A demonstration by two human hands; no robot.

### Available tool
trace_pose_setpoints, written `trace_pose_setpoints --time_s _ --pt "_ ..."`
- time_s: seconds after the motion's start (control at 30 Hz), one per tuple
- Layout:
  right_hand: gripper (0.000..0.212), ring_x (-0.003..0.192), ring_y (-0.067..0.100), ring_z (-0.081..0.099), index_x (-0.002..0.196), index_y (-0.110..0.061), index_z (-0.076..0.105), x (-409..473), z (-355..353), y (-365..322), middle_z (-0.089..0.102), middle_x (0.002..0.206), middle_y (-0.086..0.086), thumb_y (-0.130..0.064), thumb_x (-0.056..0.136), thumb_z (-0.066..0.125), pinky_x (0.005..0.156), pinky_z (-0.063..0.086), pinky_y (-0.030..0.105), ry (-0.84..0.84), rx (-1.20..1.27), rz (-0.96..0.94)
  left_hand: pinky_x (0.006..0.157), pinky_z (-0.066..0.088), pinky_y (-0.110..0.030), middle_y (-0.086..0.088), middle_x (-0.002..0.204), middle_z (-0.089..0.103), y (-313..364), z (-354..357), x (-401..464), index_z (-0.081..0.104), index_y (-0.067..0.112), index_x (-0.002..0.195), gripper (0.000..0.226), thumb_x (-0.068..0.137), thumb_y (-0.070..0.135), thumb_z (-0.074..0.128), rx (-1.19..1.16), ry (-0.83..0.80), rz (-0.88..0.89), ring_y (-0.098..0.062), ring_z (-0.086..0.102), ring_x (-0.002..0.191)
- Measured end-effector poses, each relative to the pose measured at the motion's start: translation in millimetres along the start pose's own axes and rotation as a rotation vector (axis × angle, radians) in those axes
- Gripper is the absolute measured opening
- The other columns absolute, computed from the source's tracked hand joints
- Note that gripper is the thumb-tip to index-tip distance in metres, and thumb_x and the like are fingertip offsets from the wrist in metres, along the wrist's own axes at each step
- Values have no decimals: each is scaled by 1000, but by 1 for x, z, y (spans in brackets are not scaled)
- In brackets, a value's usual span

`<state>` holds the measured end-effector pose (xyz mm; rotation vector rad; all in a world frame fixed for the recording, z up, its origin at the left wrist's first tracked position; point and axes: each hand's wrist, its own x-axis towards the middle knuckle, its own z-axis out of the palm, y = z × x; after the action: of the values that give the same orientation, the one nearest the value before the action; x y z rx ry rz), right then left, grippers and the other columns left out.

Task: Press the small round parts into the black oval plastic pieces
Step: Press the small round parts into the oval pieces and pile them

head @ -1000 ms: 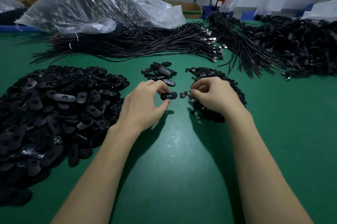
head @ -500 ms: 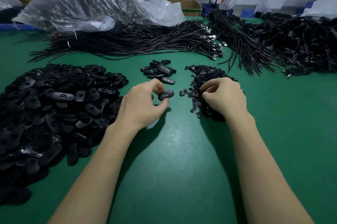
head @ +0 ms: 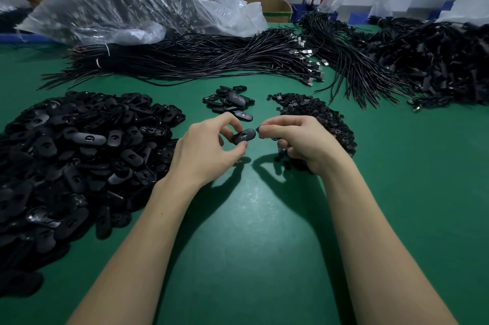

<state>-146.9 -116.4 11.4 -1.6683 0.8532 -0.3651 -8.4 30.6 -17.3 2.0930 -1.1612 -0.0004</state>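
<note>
A large heap of black oval plastic pieces (head: 79, 155) lay at the left of the green surface (head: 251, 232). The left hand (head: 209, 150) pinched one black oval plastic shell (head: 244, 136) above it; the right hand (head: 301, 139), fingers curled, pinched something too small to identify beside the pile of small round black parts (head: 317, 115).

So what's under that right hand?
The right hand lies over the pile of small round parts; its fingertips seem to pinch one. The parts beneath the palm are hidden.
</note>
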Motion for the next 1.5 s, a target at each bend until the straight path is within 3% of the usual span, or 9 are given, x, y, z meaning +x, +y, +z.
trace_pose_setpoints --time_s 0.23,0.57,0.7,0.8,1.0,1.13,1.2,1.4,1.5 --pt "5 80 10 58 77 -35 83 3 16 -2 78 80 -11 -31 77 86 65 43 23 28 -63 -32 68 48 -26 32 79 67 4 1 0 69 44 90 16 76 48 77 -33 15 -4 4 62 85" --pt "5 102 8 67 78 -34 83 3 15 -5 79 85 -12 -30 76 86 85 50 31 34 -97 -57 73 51 -25 30 75 69 6 -1 0 74 40 87 13 77 43 81 -117 7 -18 6 66 87" --pt "5 92 2 65 77 -34 83 2 15 -5 78 79 -14 -30 77 86 78 46 26 17 -84 -64 75 52 -25 37 74 66 8 -3 0 73 42 84 11 77 44 81 -117 6 -14 7 66 87" --pt "5 69 0 55 75 -34 83 2 15 -4 75 71 -16 -31 76 88 55 41 12 12 -64 -31 77 53 -27 40 75 65 9 -4 -2 72 44 82 10 76 44 81 -113 6 -8 8 65 87" --pt "15 51 6 41 85 -25 79 3 10 1 66 62 -15 -28 75 89 40 25 18 -42 13 106 88 55 -34 29 79 72 9 -4 -2 75 40 88 13 77 39 82 -197 -10 16 5 68 89" --pt "17 49 3 42 93 -26 83 4 6 4 75 84 -10 -27 77 88 40 24 17 -128 120 100 67 41 -8 29 82 73 7 -5 -1 76 38 90 14 80 31 83 -304 -19 44 8 67 87" --pt "14 48 1 43 89 -29 84 5 4 3 75 88 -9 -30 76 89 41 25 17 -151 127 72 67 39 -3 26 85 74 7 -7 1 77 36 93 16 82 27 83 -371 -50 46 6 68 87" --pt "14 53 -5 55 79 -26 79 5 9 6 75 75 -13 -27 74 92 48 39 10 -84 -20 -155 85 54 -33 22 88 74 4 -12 5 71 42 90 16 92 26 69 -315 -186 -26 -11 66 93" --pt "18 71 0 71 88 -20 79 1 11 5 79 82 -6 -25 76 91 63 50 14 -95 -77 -262 90 53 -40 28 87 69 5 -13 4 66 50 86 21 93 30 67 -141 -182 41 -7 63 97"
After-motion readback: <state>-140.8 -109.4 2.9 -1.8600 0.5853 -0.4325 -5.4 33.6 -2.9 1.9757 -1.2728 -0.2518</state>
